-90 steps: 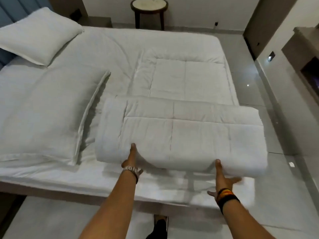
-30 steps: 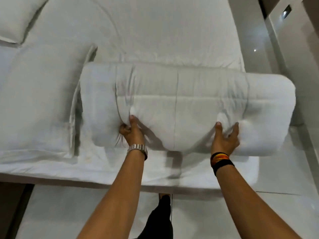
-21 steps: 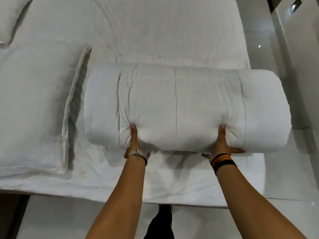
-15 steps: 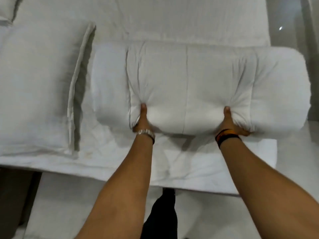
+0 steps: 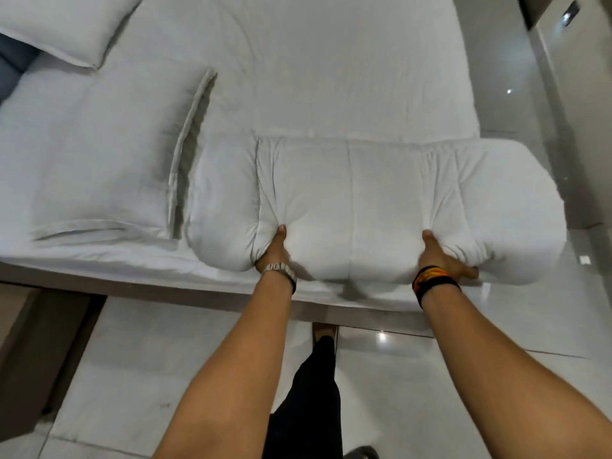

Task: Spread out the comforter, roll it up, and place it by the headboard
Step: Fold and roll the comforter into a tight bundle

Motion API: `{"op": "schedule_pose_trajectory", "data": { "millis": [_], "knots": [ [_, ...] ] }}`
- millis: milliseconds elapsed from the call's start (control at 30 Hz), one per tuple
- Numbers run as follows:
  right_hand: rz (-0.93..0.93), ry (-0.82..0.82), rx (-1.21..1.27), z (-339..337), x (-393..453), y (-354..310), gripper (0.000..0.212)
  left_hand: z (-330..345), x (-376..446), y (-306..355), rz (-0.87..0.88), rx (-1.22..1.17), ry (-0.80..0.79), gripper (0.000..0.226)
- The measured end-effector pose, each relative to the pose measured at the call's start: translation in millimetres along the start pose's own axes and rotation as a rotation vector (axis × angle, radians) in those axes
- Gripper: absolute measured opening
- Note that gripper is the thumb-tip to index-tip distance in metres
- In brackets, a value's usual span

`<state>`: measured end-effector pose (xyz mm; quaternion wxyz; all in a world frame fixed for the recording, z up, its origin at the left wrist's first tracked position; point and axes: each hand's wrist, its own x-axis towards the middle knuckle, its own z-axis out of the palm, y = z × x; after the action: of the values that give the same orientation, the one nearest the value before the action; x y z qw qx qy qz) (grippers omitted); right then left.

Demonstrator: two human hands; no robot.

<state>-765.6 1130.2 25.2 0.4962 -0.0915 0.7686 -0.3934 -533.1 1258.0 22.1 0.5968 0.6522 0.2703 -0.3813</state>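
The white quilted comforter [image 5: 364, 200] is a thick roll lying crosswise at the near edge of the bed [image 5: 331, 77], its right end overhanging the bed's corner. My left hand [image 5: 273, 250], with a metal watch at the wrist, grips the roll's near underside, thumb pressed into the fabric. My right hand [image 5: 440, 256], with dark and orange bands at the wrist, grips the same near edge further right. Most fingers of both hands are hidden under the roll. The blue headboard [image 5: 13, 61] shows at the far left.
A large white pillow [image 5: 99, 154] lies just left of the roll, and a second pillow [image 5: 66, 24] sits at the top left by the headboard. Glossy tiled floor [image 5: 165, 376] runs below and to the right of the bed. My dark-trousered leg [image 5: 311, 392] stands beside the bed frame.
The roll has been finished and tightened, and both hands have dug into its near underside. It now sits closer to the bed's near edge, slightly drawn toward me.
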Motion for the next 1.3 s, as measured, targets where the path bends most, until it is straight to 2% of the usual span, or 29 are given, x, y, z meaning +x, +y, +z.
{"op": "schedule_pose_trajectory", "data": {
  "millis": [200,300,367,400,467,533,567,667,767,867,933,1000,1033,1067,1100,1133,1167,1200,1233,1267,1300],
  "knots": [
    [0.001,0.014,0.022,-99.3,-61.8,27.7,0.135,-89.1,-66.9,-19.3,0.035,0.121,-0.002,0.079],
    [-0.036,0.017,0.063,-112.7,-86.6,14.3,0.128,-100.3,-87.7,-0.4,0.038,0.027,-0.09,0.08],
    [-0.062,-0.047,0.092,-104.8,-94.8,-5.9,0.131,-90.3,-98.0,13.5,0.039,0.002,-0.191,0.082],
    [-0.084,-0.128,0.13,-97.2,-95.9,-17.4,0.132,-80.7,-100.1,20.9,0.067,-0.051,-0.199,0.077],
    [-0.152,-0.368,0.205,-76.1,-93.8,-40.8,0.128,-54.3,-100.1,35.0,0.207,-0.143,-0.263,0.045],
    [-0.35,-0.522,0.121,-55.3,-87.3,-62.1,0.116,-27.3,-99.2,49.0,0.389,-0.138,-0.373,0.014],
    [-0.477,-0.537,0.049,-43.1,-82.2,-71.0,0.108,-13.7,-94.3,55.0,0.476,-0.091,-0.404,0.016],
    [-0.787,-0.549,-0.117,-1.1,-60.0,-88.0,0.087,18.4,-60.5,65.4,0.749,0.123,-0.453,0.055],
    [-0.92,-0.589,-0.307,59.1,-27.7,-100.5,0.077,57.6,-17.4,80.7,0.949,0.379,-0.493,0.064],
    [-0.976,-0.583,-0.552,139.0,2.7,-131.0,0.071,111.7,17.9,116.8,0.995,0.566,-0.563,0.062],
    [-1.016,-0.533,-0.65,183.9,15.2,-147.0,0.064,145.5,40.5,137.9,1.11,0.734,-0.499,0.058],
    [-1.038,-0.419,-0.697,201.9,23.3,-138.2,0.056,166.4,59.7,144.9,1.235,0.919,-0.299,0.056],
    [-1.007,-0.337,-0.733,197.4,27.4,-121.7,0.054,165.4,66.7,138.0,1.212,0.984,-0.161,0.058],
    [-0.928,-0.267,-0.747,190.1,31.9,-102.0,0.054,161.0,73.7,128.2,1.107,1.004,-0.034,0.062],
    [-0.807,-0.221,-0.736,179.7,35.8,-80.8,0.056,153.9,79.2,115.3,0.928,0.999,0.041,0.067],
    [-0.674,-0.211,-0.721,171.9,39.8,-61.8,0.061,146.0,86.3,101.6,0.731,0.971,0.051,0.073],
    [-0.568,-0.237,-0.708,169.6,42.9,-49.7,0.067,142.4,94.0,91.9,0.559,0.888,-0.016,0.079],
    [-0.514,-0.266,-0.68,171.4,45.5,-45.8,0.075,144.8,99.1,87.7,0.462,0.752,-0.121,0.087],
    [-0.481,-0.271,-0.62,180.6,50.0,-49.6,0.085,155.2,104.8,90.6,0.428,0.571,-0.19,0.1],
    [-0.431,-0.224,-0.538,194.2,56.1,-57.7,0.098,169.8,111.4,97.3,0.404,0.407,-0.185,0.114],
    [-0.33,-0.135,-0.452,207.7,60.2,-68.1,0.115,186.0,115.9,104.8,0.347,0.273,-0.088,0.128]
  ]
}}
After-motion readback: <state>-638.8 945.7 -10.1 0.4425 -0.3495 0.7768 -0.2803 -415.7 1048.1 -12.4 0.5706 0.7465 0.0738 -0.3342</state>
